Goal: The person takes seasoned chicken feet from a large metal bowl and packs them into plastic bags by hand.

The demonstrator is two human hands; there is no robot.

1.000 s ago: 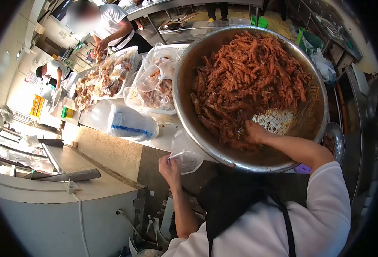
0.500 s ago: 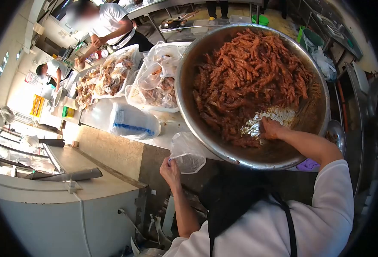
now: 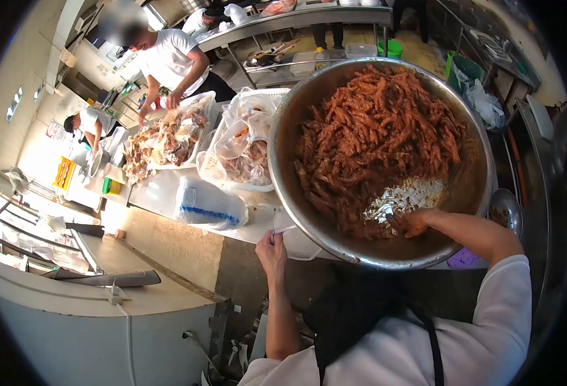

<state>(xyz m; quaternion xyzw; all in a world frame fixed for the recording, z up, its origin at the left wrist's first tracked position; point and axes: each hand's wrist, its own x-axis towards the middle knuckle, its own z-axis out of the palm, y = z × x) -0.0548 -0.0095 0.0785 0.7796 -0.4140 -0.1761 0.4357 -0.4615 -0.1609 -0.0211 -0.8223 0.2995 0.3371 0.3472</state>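
Observation:
A wide metal bowl (image 3: 277, 151) is heaped with reddish-brown, sauce-coated chicken feet (image 3: 380, 122). Pale, thin pieces (image 3: 409, 196), whose kind I cannot make out, lie on the heap's near side. My right hand (image 3: 418, 222) reaches down into the bowl just below those pieces; its fingers are hidden among the food and sauce. Outside the bowl's near left rim, my left hand (image 3: 272, 254) pinches the edge of a clear plastic bag (image 3: 299, 241), which hangs beside the table edge.
Left of the bowl lies a plastic-wrapped pack (image 3: 209, 204) with a blue stripe. Behind it stand a white basket (image 3: 216, 164) of bagged food and a tray (image 3: 197, 138) of brownish pieces, where a co-worker (image 3: 174, 64) handles them. A metal pan (image 3: 507, 206) sits at right.
My right hand has moved down and sunk deeper into the food. My left hand has shifted slightly right, and the bag now shows less open. The co-worker's hands have come over the tray.

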